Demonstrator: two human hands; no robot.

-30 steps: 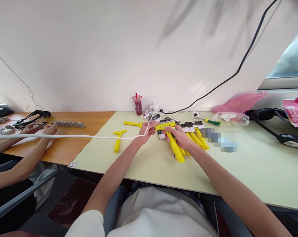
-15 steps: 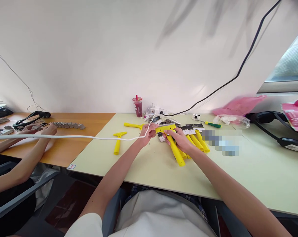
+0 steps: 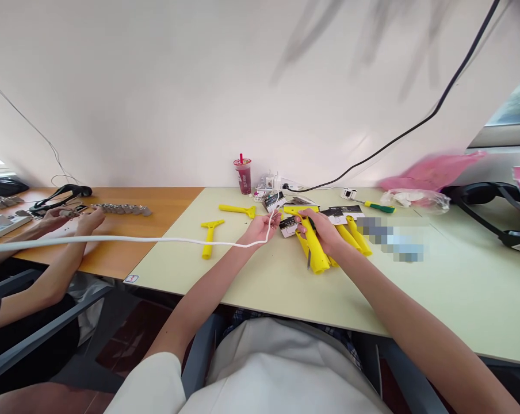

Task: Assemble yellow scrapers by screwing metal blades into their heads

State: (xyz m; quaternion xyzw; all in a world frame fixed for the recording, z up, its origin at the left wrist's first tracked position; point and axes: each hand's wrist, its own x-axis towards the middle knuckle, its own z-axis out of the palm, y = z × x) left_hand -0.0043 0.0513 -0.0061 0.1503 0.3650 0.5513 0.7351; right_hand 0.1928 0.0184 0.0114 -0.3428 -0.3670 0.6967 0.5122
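My right hand (image 3: 322, 229) is wrapped round a yellow scraper (image 3: 314, 244), its head pointing away and its handle end towards me. A thin metal shaft (image 3: 309, 261) pokes down beside the handle; whether the hand also grips it I cannot tell. Just left of the scraper's head, my left hand (image 3: 262, 227) has its fingertips pinched together; what they hold is too small to make out. More yellow scrapers (image 3: 359, 236) lie to the right with black-and-white cards (image 3: 346, 211) at their heads. Two yellow scraper bodies (image 3: 207, 238) lie to the left.
A white cable (image 3: 156, 238) crosses in front of my left hand. At the back stand a red drink cup (image 3: 244, 177) and a power strip (image 3: 272, 183). A green-yellow screwdriver (image 3: 378, 207), plastic bags and a headset (image 3: 493, 213) lie right. Another person's hands (image 3: 76, 221) work at left.
My left hand has let go of the scraper's head and drawn slightly away from it. My right hand keeps the scraper, now turned a little. The view has shifted slightly.
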